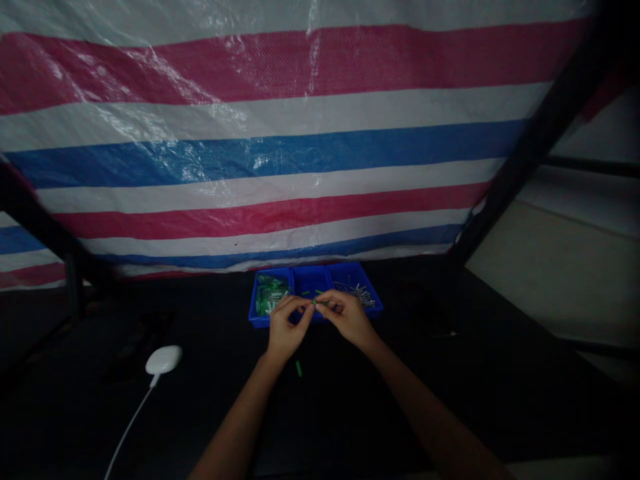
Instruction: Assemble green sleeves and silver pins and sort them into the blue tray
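Note:
My left hand (287, 328) and my right hand (349, 319) meet fingertip to fingertip over the front edge of a blue divided tray (259, 322). Both are closed in a pinch. A small green plastic piece (325, 303) shows at the right fingertips; whatever the left fingers hold is too small to make out. Green pieces, some in clear plastic, fill the tray's left compartment (270, 290). A few green pieces (306, 293) lie in the middle one. Thin metal screws or nails (357, 292) lie heaped in the right one. One loose green piece (299, 369) rests on the table near my left wrist.
The table (350, 407) is black. On the left lies a white rounded device (164, 360) with a white cable (129, 427). A striped plastic sheet (280, 153) hangs behind the tray, between dark slanted frame bars (520, 153). Dark objects (145, 333) at left are hard to make out.

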### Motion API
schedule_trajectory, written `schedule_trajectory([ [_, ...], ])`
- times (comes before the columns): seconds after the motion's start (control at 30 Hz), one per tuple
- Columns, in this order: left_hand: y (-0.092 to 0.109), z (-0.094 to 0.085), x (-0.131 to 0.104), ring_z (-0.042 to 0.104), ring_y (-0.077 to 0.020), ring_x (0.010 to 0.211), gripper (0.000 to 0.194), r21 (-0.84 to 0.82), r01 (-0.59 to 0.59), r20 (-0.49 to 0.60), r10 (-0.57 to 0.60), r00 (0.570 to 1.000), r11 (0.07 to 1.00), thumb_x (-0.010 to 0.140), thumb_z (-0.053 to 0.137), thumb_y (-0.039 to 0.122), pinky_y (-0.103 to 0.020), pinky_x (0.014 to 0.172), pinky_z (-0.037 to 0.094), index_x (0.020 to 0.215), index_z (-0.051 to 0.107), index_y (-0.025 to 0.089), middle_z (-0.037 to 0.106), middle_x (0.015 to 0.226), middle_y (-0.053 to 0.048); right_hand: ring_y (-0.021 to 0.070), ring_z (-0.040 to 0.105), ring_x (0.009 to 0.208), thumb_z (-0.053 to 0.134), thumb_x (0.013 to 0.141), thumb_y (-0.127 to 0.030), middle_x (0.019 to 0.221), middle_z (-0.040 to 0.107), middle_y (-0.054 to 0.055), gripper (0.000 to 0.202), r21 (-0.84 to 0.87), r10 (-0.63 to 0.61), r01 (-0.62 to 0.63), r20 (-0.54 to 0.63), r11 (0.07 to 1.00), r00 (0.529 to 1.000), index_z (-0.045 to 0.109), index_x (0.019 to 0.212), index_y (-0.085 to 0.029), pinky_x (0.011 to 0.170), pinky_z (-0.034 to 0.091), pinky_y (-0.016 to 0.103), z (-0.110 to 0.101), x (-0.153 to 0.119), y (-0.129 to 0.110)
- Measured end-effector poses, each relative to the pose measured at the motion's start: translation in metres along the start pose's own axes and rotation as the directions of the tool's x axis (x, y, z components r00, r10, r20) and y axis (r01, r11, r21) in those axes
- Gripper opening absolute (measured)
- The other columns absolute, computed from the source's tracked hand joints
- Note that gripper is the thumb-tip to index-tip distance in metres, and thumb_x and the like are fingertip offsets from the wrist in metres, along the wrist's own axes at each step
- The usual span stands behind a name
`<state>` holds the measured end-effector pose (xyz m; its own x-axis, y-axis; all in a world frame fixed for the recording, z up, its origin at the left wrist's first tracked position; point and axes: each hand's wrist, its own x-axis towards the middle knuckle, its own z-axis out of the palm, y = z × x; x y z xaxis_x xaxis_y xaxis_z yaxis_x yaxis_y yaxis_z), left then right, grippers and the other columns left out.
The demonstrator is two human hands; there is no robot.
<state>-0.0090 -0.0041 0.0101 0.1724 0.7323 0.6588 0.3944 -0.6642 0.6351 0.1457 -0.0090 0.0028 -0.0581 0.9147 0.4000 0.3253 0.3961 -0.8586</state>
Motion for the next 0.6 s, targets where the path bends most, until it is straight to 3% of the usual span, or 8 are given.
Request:
schedule_trajectory([
  [0.37, 0.0023, -0.0014, 0.0006, 0.056, -0.0145, 0.066, 0.010, 0.017, -0.003, 0.027, 0.003, 1.000, 1.000, 0.076, 0.061, 0.026, -0.030, 0.067, 0.046, 0.079, 0.065, 0.018, 0.063, 0.070, -0.003, 0.0117, 0.056, 0.058, 0.057, 0.075, -0.023, 0.076, 0.067, 0.003, 0.015, 0.011, 0.001, 0.000, -0.017, 1.000, 1.000, 0.066, 0.085, -0.018, 0.051, 0.040, 0.022, 0.0008, 0.0001, -0.0039],
  [0.6, -0.0004, -0.0017, 0.0003, 0.056, -0.0148, 0.066, 0.012, 0.023, -0.002, 0.040, 0.001, 0.999, 1.000, 0.078, 0.059, 0.028, -0.031, 0.067, 0.045, 0.078, 0.065, 0.018, 0.064, 0.071, -0.003, 0.0111, 0.052, 0.053, 0.059, 0.075, -0.028, 0.067, 0.064, 0.001, 0.017, -0.090, 0.018, -0.020, -0.029, 0.996, 0.999, 0.068, 0.086, -0.019, 0.050, 0.038, 0.022, 0.0009, -0.0002, -0.0018],
])
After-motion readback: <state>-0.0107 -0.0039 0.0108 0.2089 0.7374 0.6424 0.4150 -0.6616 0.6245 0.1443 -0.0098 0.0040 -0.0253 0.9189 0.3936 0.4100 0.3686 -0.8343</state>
